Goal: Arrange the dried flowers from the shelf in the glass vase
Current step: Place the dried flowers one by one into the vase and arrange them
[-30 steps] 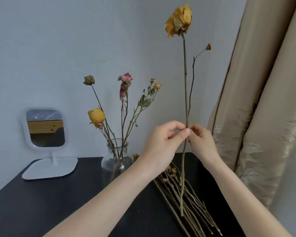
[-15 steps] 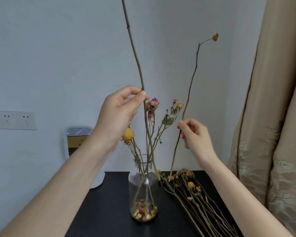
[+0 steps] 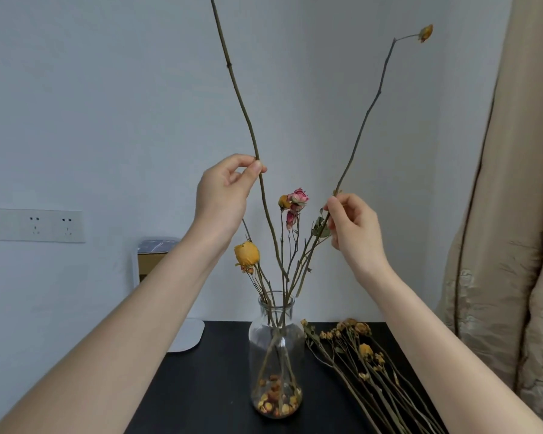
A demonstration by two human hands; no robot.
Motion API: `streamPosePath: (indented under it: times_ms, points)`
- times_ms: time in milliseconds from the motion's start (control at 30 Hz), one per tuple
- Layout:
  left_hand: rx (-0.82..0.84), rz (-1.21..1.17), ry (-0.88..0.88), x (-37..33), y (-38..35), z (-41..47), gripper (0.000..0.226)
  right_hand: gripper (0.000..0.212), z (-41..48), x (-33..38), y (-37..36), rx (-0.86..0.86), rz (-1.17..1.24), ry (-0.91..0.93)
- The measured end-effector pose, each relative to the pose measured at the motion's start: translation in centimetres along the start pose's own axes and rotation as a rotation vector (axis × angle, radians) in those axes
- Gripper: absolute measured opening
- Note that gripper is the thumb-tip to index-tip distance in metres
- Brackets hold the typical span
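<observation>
A clear glass vase (image 3: 276, 346) stands on the black table (image 3: 207, 386), holding several dried flowers, among them a yellow rose (image 3: 247, 253) and a pink rose (image 3: 297, 197). My left hand (image 3: 223, 198) pinches a long bare stem (image 3: 237, 89) whose top runs out of frame; its lower end hangs just above the vase mouth. My right hand (image 3: 353, 227) pinches a second thin stem (image 3: 370, 104) tipped with a small orange bud (image 3: 425, 32); its lower end hangs beside the vase neck. Loose dried flowers (image 3: 364, 355) lie on the table to the right.
A white stand mirror (image 3: 157, 261) sits behind my left forearm at the table's back left. A wall socket plate (image 3: 35, 225) is at the left. A beige curtain (image 3: 514, 214) hangs close on the right, next to the loose stems.
The two stems, held together a second ago, are now apart, one in each hand. My left hand has lowered the long stem toward the vase mouth. The view has tilted upward.
</observation>
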State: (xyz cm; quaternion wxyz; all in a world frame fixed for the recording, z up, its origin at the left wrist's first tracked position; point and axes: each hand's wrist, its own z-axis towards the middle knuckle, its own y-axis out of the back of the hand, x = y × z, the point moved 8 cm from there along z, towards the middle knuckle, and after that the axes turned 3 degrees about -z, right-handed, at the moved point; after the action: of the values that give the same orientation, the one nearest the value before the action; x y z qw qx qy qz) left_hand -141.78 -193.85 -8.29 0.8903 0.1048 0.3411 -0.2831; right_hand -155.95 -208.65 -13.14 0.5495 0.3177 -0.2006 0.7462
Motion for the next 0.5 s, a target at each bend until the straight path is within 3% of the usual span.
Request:
streamPosePath:
  times_ms: [333,500]
  points:
    - [0.045,0.100,0.043,4.6,-1.2,-0.8,0.013,0.023,-0.2,0.2,0.2,-0.022,-0.015,0.043]
    - [0.140,0.288,0.092,7.1,-2.0,-1.3,0.014,0.023,-0.5,-0.2,-0.2,-0.004,-0.049,0.045]
